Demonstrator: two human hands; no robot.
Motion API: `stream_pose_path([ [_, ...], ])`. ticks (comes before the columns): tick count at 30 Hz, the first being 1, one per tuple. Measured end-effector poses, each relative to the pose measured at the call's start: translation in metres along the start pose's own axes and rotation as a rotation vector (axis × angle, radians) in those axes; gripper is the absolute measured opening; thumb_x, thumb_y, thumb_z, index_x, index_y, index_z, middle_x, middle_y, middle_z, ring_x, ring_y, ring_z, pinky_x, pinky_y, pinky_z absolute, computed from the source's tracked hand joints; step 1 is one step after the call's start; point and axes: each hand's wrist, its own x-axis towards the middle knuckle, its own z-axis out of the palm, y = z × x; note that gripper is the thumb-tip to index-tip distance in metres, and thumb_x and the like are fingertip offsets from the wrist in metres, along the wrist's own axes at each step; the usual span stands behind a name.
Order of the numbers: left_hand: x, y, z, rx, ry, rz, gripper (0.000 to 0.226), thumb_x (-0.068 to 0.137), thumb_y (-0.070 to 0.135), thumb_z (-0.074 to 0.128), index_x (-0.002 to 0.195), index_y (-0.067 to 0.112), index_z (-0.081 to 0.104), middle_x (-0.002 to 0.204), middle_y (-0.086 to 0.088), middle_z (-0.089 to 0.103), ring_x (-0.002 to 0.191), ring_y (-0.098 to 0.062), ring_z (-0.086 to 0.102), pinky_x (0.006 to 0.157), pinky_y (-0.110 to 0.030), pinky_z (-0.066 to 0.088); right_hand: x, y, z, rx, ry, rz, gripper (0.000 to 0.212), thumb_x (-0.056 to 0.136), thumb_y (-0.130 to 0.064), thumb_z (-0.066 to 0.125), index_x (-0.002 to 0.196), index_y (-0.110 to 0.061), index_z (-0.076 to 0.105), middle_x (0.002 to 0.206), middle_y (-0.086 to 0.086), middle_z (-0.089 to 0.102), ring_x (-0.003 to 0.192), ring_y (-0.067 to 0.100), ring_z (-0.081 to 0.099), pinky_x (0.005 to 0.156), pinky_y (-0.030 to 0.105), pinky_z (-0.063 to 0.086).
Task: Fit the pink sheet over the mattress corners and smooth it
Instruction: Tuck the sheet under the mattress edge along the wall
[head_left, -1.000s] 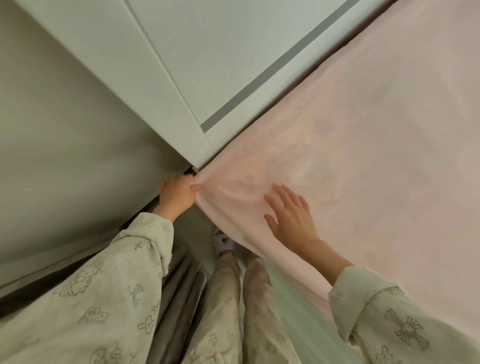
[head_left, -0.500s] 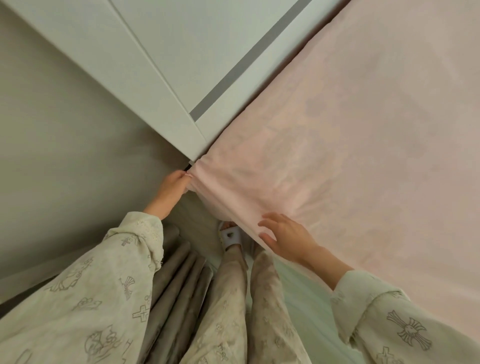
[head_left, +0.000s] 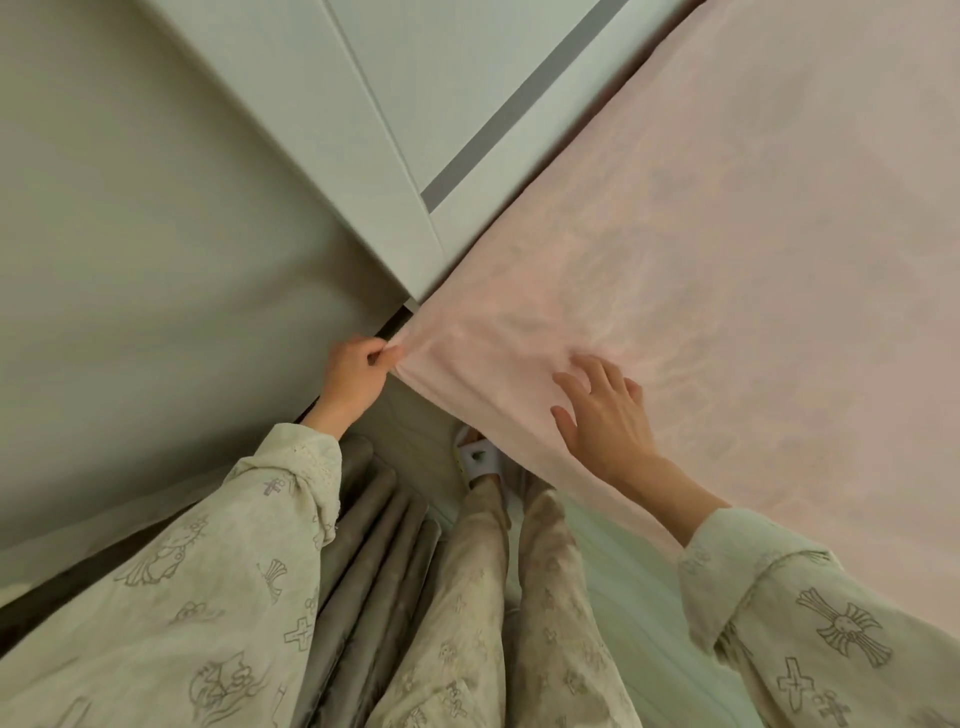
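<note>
The pink sheet (head_left: 727, 270) covers the mattress, which fills the right side of the head view, and small wrinkles fan out from its near corner. My left hand (head_left: 356, 371) pinches the sheet's corner tip between thumb and fingers, right beside the headboard's end. My right hand (head_left: 605, 415) lies flat on the sheet a little in from the edge, fingers spread and straight. The mattress itself is hidden under the sheet, apart from a pale side panel (head_left: 623, 587) below my right forearm.
A white headboard (head_left: 395, 93) with a grey stripe runs along the sheet's upper edge. A plain wall (head_left: 145, 249) fills the left. Grey curtain folds (head_left: 374, 545) hang by my left sleeve. My legs and a white slipper (head_left: 480, 460) stand in the narrow gap beside the bed.
My right hand was flat on the sheet, dropped to the bed's edge with fingers curled, and is back flat on top. My left hand stayed at the corner, its pinch now plainer.
</note>
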Motion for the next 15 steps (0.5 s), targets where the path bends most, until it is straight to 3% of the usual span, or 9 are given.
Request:
stream_pose_path([
  [2, -0.001, 0.003, -0.002, -0.012, 0.078, 0.005, 0.034, 0.092, 0.021, 0.053, 0.062, 0.006, 0.052, 0.06, 0.002, 0.037, 0.06, -0.016, 0.034, 0.062, -0.028, 0.029, 0.006, -0.007, 0.0, -0.003, 0.001, -0.012, 0.045, 0.094, -0.032, 0.048, 0.137, -0.02, 0.043, 0.151, 0.008, 0.031, 0.142, 0.027, 0.023, 0.112, 0.045, 0.023],
  [6, -0.002, -0.002, 0.0, -0.325, -0.082, -0.129, 0.027, 0.097, 0.032, 0.04, 0.083, 0.012, 0.053, 0.083, -0.007, 0.048, 0.078, -0.016, 0.042, 0.073, -0.03, 0.033, 0.011, -0.015, -0.003, -0.007, -0.024, -0.003, 0.047, 0.095, -0.033, 0.045, 0.14, -0.022, 0.038, 0.153, 0.007, 0.026, 0.144, 0.026, 0.019, 0.114, 0.045, 0.022],
  [8, -0.003, -0.01, 0.002, -0.174, -0.178, -0.109, 0.031, 0.098, 0.038, 0.034, 0.088, 0.015, 0.051, 0.088, -0.008, 0.05, 0.083, -0.018, 0.046, 0.079, -0.033, 0.036, 0.009, -0.015, -0.002, -0.014, -0.059, 0.0, 0.048, 0.096, -0.034, 0.044, 0.141, -0.021, 0.036, 0.155, 0.008, 0.02, 0.145, 0.025, 0.014, 0.115, 0.045, 0.02],
  [11, -0.005, -0.024, 0.002, 0.232, -0.233, -0.07, 0.046, 0.098, 0.043, 0.027, 0.089, 0.006, 0.053, 0.087, -0.012, 0.062, 0.084, -0.028, 0.057, 0.088, -0.04, 0.04, 0.005, -0.014, -0.001, -0.05, -0.114, -0.012, 0.048, 0.097, -0.036, 0.042, 0.142, -0.021, 0.035, 0.159, 0.006, 0.01, 0.148, 0.023, 0.005, 0.117, 0.044, 0.017],
  [15, -0.009, -0.038, -0.002, 0.45, -0.205, -0.098, 0.025, 0.098, 0.029, 0.036, 0.111, 0.013, 0.05, 0.107, -0.009, 0.064, 0.102, -0.03, 0.057, 0.093, -0.043, 0.041, 0.008, -0.012, -0.002, -0.066, -0.154, -0.025, 0.048, 0.097, -0.036, 0.041, 0.142, -0.019, 0.036, 0.16, 0.006, 0.003, 0.148, 0.023, -0.001, 0.119, 0.043, 0.015],
])
